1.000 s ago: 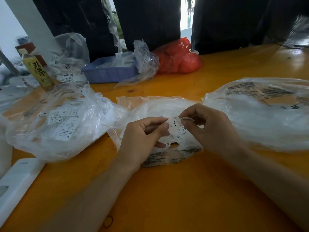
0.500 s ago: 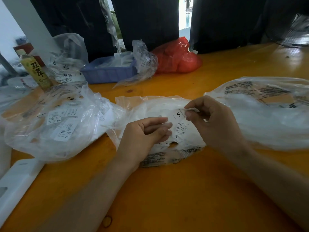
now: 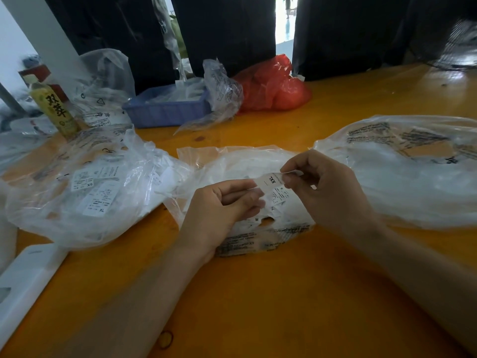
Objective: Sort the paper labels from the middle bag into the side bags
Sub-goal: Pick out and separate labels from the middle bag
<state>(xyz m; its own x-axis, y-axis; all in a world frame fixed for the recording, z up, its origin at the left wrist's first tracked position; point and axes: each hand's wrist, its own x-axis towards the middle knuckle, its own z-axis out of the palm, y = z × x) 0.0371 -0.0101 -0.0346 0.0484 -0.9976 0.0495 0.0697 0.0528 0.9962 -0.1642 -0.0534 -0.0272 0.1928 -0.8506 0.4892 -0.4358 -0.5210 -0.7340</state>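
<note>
The middle bag (image 3: 237, 161) is clear plastic, lies open on the table and holds white paper labels. Over it, a white label marked XXL (image 3: 269, 180) is stretched between my hands. My right hand (image 3: 333, 192) pinches its right end between thumb and forefinger. My left hand (image 3: 219, 210) has curled fingers at its left end and seems to pinch it. The left bag (image 3: 85, 187) shows labels marked XS and XL through the plastic. What the right bag (image 3: 402, 177) contains looks white and blurred.
The orange table (image 3: 258, 293) bears a blue tray (image 3: 165, 109) of plastic, a red bag (image 3: 273, 86) and a yellow bottle (image 3: 55, 109) at the back. A white flat object (image 3: 23, 282) lies at the front left. A rubber band (image 3: 165, 339) lies near my left forearm.
My right hand lifted the XXL label up and to the right, off the pile. My left hand stayed over the middle bag, its fingertips now at the label's left end.
</note>
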